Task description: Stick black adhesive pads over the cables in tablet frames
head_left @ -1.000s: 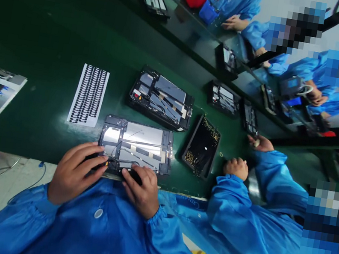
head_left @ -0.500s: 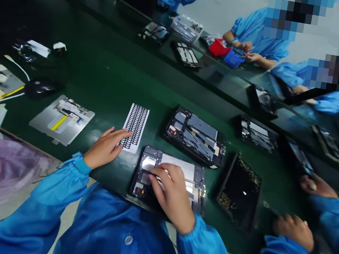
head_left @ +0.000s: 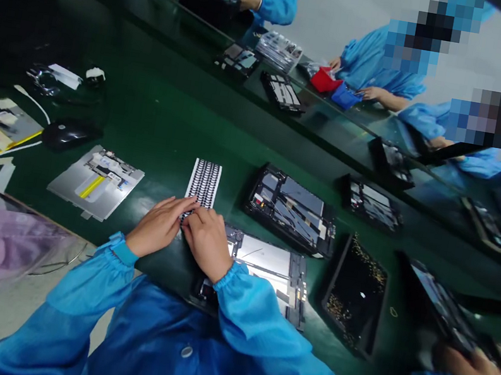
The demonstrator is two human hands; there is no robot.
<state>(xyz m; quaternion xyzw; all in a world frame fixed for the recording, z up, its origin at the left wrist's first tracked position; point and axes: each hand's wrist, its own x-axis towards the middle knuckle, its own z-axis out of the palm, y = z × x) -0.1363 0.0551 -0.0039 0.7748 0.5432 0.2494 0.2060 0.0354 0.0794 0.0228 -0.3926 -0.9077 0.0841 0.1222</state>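
A white sheet with rows of small black stickers (head_left: 205, 181) lies on the green bench in front of me. My left hand (head_left: 159, 223) rests on its lower left part, fingers stretched out. Beside it, my right hand (head_left: 209, 239) has thumb and fingertips pinched together over the sheet's lower end; whatever is between them is hidden. Under my right wrist and sleeve sits an opened tablet-like device (head_left: 263, 255), with silver panels in a black frame, partly covered by my arm.
Behind it stands a stack of similar opened devices (head_left: 292, 207). To the right is a black tray of tiny gold-coloured parts (head_left: 357, 298). A silver plate with yellow tape (head_left: 96, 182) and a black mouse (head_left: 69, 135) lie left. A co-worker's hand (head_left: 472, 372) holds a dark device at right.
My right hand has moved left from the opened device to the sticker sheet, beside my left hand. The co-worker at right has lifted a dark device.
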